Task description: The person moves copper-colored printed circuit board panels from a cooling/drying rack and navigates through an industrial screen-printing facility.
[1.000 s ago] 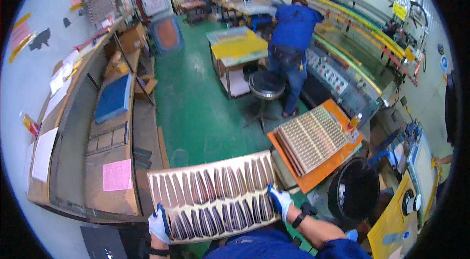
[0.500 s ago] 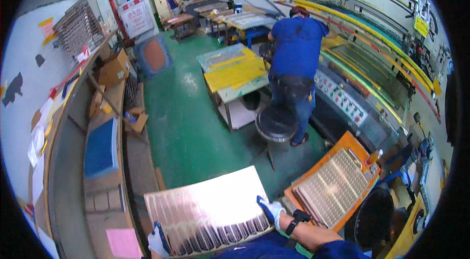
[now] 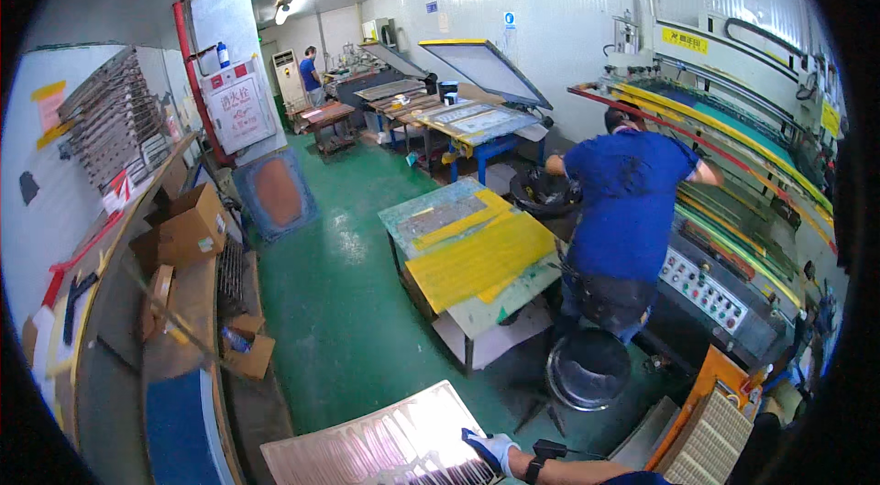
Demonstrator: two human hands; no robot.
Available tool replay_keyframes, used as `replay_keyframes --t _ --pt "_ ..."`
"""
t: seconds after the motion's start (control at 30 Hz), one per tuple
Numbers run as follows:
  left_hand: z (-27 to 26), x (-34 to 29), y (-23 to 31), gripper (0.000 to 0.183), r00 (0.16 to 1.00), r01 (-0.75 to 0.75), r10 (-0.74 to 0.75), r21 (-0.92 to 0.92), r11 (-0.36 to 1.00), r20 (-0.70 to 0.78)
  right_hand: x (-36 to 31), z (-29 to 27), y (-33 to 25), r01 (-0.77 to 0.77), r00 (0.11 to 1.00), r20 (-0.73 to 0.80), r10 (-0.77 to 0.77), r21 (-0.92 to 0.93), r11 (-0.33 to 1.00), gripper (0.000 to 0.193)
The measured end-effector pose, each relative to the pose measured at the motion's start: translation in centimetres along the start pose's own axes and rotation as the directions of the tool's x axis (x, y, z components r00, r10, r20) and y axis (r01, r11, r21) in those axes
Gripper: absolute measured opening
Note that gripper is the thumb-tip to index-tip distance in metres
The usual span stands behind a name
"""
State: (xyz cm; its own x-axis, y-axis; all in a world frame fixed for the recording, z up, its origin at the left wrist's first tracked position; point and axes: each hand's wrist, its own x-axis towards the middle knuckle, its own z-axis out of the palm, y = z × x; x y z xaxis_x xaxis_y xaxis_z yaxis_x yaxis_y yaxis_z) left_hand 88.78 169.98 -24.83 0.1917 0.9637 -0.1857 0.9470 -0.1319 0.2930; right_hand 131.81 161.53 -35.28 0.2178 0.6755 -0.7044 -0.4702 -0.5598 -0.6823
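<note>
A large glossy, pinkish-silver sheet (image 3: pixel 367 439) with rows of dark elongated marks lies low in front of me, its near part cut off by the picture's lower edge. Gripping its right edge is my right hand (image 3: pixel 492 451), in a white and blue glove, with a dark watch on the wrist. My left hand is out of the picture. To the right of my right hand, an orange-framed board (image 3: pixel 698 402) carries a pale panel (image 3: pixel 710 445) with a grid of small cells.
Ahead, a co-worker (image 3: pixel 625 201) in blue leans at a long machine (image 3: pixel 706 279) behind a round black stool (image 3: pixel 589 370). A table with yellow sheets (image 3: pixel 481 251) stands mid-room. Shelving with cardboard boxes (image 3: pixel 191 228) runs along the left. Another person (image 3: pixel 310 74) is at the far end.
My view has tilted up, so the sheet and my right hand sit lower and my left hand has left the picture. The co-worker's left arm now reaches out over a dark bin.
</note>
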Motion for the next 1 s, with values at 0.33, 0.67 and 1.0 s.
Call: replay_keyframes --t 0.33,0.67,1.0 --pt "-8.6 38.6 1.7 0.060 0.999 0.011 -0.022 -0.306 0.952 -0.033 23.2 11.3 -22.0 0.172 0.970 -0.120 -0.210 -0.270 0.947 0.049" --pt "-14.6 75.8 13.0 0.052 0.937 0.240 -0.350 -0.678 0.695 -0.027 53.2 16.1 -45.7 0.437 0.783 0.271 -0.559 -0.880 0.186 0.051" --pt "-17.6 114.8 22.0 0.044 0.980 0.140 -0.197 -0.684 0.716 -0.005 72.3 26.4 -78.3 0.222 0.956 -0.170 -0.239 -0.114 0.968 0.052"
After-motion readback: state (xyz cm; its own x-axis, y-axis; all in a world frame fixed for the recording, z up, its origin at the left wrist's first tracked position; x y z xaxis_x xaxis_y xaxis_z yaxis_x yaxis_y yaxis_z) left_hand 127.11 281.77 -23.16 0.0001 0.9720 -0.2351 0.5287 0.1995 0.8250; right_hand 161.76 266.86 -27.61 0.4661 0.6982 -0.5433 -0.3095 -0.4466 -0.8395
